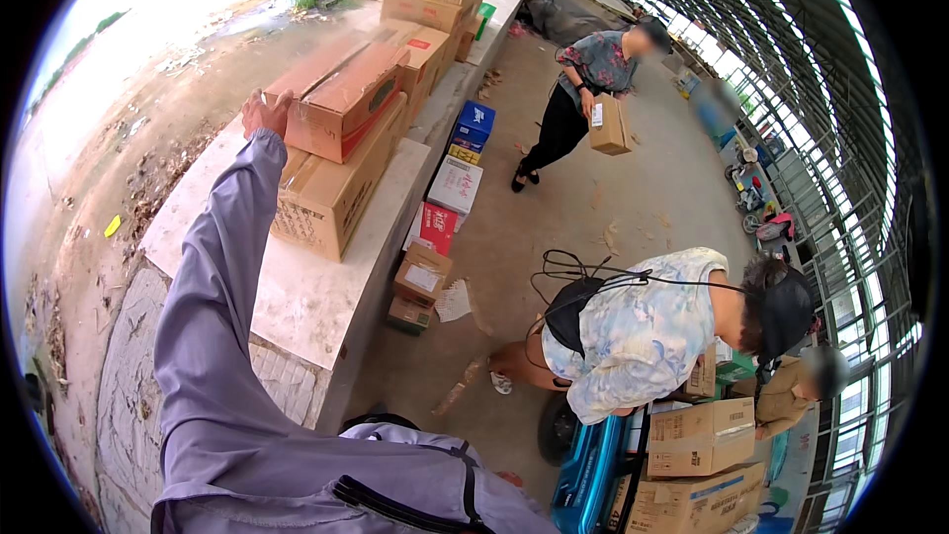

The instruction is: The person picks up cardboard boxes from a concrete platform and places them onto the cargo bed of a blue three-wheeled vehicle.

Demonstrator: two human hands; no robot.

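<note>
My left hand [265, 115] reaches out to the upper left, its fingers bent over the corner of a long reddish cardboard box [337, 93]. That box lies on top of a larger brown carton [334, 196], which stands on a pale stone ledge [311, 300]. Packing tape runs along the reddish box's top seam. Only a small patch of my right hand [510, 478] shows beyond my grey-purple jacket, low in the view; its fingers are hidden.
More cartons [437, 11] are stacked farther along the ledge, with a row of boxes [454, 185] on the floor beside it. One person [600, 74] carries a carton. Another [645, 326] bends over a blue vehicle [589, 471] beside stacked cartons [700, 437]; someone else [789, 393] stands behind.
</note>
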